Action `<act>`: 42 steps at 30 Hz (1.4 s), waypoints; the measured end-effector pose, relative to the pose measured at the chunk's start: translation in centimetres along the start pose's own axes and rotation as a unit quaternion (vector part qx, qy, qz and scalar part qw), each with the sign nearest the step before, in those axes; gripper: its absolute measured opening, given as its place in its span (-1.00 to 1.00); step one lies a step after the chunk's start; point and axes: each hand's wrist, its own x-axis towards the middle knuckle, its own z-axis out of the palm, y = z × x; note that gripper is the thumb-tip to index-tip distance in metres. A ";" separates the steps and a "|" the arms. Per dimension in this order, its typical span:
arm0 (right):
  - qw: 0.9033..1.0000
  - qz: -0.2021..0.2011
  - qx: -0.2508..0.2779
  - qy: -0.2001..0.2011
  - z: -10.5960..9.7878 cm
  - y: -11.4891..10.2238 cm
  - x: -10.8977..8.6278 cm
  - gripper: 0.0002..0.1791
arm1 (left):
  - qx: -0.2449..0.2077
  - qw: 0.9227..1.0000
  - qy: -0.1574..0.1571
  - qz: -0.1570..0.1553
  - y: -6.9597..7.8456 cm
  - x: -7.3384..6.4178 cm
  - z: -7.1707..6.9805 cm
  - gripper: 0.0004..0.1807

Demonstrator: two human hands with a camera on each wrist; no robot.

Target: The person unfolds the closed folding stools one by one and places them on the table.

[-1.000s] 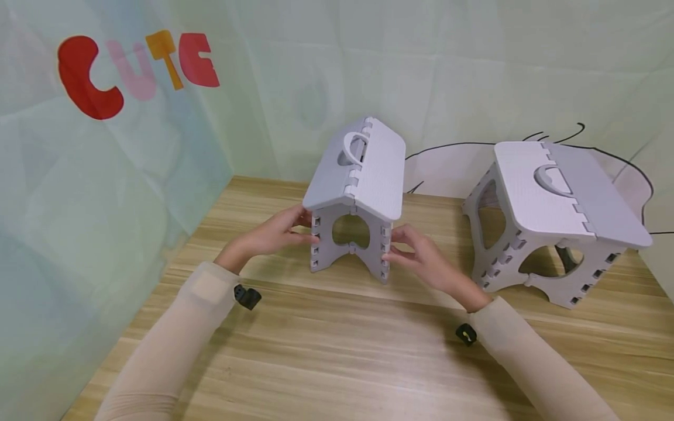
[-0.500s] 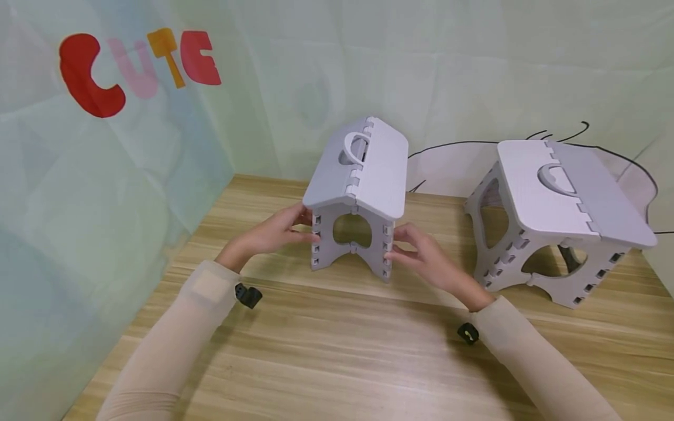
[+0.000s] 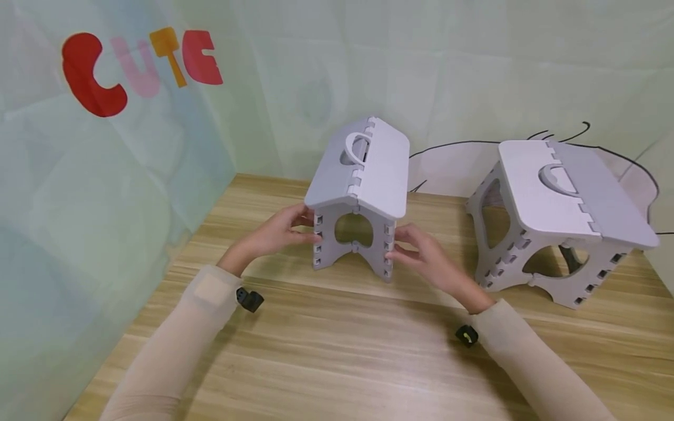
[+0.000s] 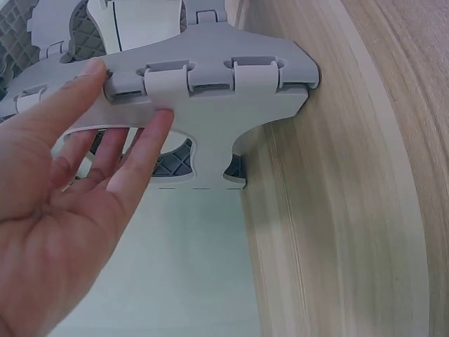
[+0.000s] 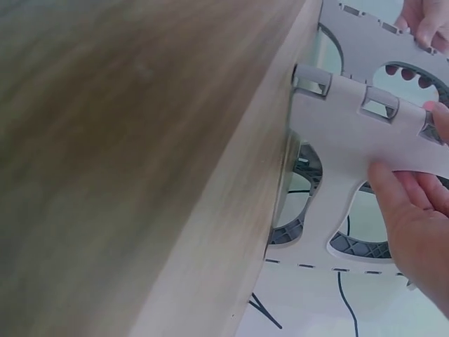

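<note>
A light grey folding stool stands on the table, its top peaked like a roof along the hinge line and its carry handle raised. My left hand grips its left front corner. In the left wrist view the thumb lies on the hinged edge, while fingers bend against the side panel. At the right front corner my right hand pinches the other hinged edge; fingers reach the side panel's opening in the right wrist view. Some fingertips are hidden behind the panels.
A second grey folding stool, wider open with a nearly flat top, stands to the right. Behind the wooden table hangs a pale cloth backdrop, with coloured letters on its left part.
</note>
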 end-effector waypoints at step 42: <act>0.977 0.086 -0.177 0.084 -5.1 -6.0 1.7 -0.12 | 0.141 0.984 0.109 0.016 5.0 1.6 -2.9 -0.08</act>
